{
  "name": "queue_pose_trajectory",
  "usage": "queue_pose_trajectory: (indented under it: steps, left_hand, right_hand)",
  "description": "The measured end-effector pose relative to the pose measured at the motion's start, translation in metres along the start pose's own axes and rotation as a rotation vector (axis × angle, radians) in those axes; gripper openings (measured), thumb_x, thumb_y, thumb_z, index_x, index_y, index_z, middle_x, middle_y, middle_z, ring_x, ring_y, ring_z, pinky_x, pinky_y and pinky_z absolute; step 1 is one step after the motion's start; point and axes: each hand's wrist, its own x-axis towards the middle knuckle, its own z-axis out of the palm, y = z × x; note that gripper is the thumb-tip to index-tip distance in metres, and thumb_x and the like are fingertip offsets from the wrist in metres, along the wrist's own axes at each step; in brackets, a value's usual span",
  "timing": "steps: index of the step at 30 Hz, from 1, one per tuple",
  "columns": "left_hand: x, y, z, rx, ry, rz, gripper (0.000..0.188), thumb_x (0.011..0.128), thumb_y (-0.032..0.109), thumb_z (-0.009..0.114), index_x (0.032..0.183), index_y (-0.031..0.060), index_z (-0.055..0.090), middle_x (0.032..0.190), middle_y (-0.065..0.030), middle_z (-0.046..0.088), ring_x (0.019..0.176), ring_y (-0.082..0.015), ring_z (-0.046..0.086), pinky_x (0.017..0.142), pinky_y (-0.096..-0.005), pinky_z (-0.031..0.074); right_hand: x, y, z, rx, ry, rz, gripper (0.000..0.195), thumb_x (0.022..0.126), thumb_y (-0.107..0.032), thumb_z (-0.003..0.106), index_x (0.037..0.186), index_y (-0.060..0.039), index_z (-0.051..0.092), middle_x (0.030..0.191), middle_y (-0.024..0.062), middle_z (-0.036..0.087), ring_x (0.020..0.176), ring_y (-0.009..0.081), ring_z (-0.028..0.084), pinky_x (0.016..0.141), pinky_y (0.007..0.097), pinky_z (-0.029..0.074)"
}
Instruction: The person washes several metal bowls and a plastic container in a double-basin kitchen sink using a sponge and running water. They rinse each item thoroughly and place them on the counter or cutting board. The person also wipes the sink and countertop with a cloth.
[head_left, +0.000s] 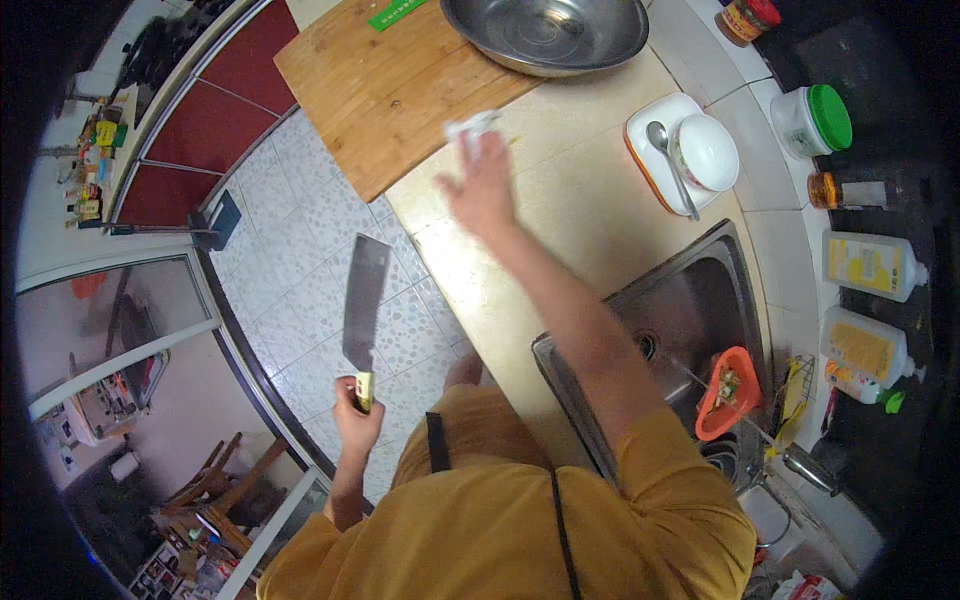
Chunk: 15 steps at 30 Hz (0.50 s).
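Observation:
A large cleaver (366, 300) with a pale yellow handle is held upright in the picture by my left hand (358, 420), over the tiled floor. My right arm reaches across the beige countertop. At the near edge of the wooden cutting board (375, 112), my right hand (484, 187) has its fingertips on a crumpled white cloth or paper (472, 126); its thumb stands apart. Hand and white piece are both blurred by motion. A wide metal basin (551, 34) rests on the board's far right part, beside a green strip (394, 13) bearing writing.
A white tray (645, 150) holds a white bowl (706, 152) and a metal spoon (671, 154). Nearer stands a steel sink (675, 300) with an orange strainer basket (729, 394) containing scraps, beside the faucet (810, 469). Jars and bottles (874, 266) line the wall ledge.

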Motion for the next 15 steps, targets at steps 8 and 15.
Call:
queue_pose_trajectory:
  steps: [8, 15]
  left_hand:
    - [0.007, 0.009, -0.025, -0.204, 0.058, -0.072, 0.033, 0.065, -0.007, 0.051, 0.092, 0.0066, 0.037, 0.063, 0.0006, 0.043, 0.054, -0.0057, 0.038, 0.048, -0.0204, 0.031]
    - [-0.011, -0.015, -0.033, -0.287, 0.097, -0.108, 0.035, 0.066, -0.008, 0.050, 0.094, 0.0071, 0.035, 0.062, 0.0011, 0.044, 0.054, -0.0053, 0.041, 0.048, -0.0203, 0.032]
  right_hand:
    - [0.016, 0.068, -0.017, -0.357, -0.127, 0.046, 0.051, 0.089, -0.044, 0.033, 0.125, -0.0102, 0.043, 0.138, 0.0101, 0.029, 0.128, 0.0256, 0.023, 0.105, 0.0457, 0.013]
    - [-0.002, 0.074, -0.004, -0.028, -0.074, 0.018, 0.045, 0.090, -0.032, 0.038, 0.120, 0.0014, 0.044, 0.134, 0.0146, 0.034, 0.125, 0.0277, 0.028, 0.104, 0.0379, 0.021]
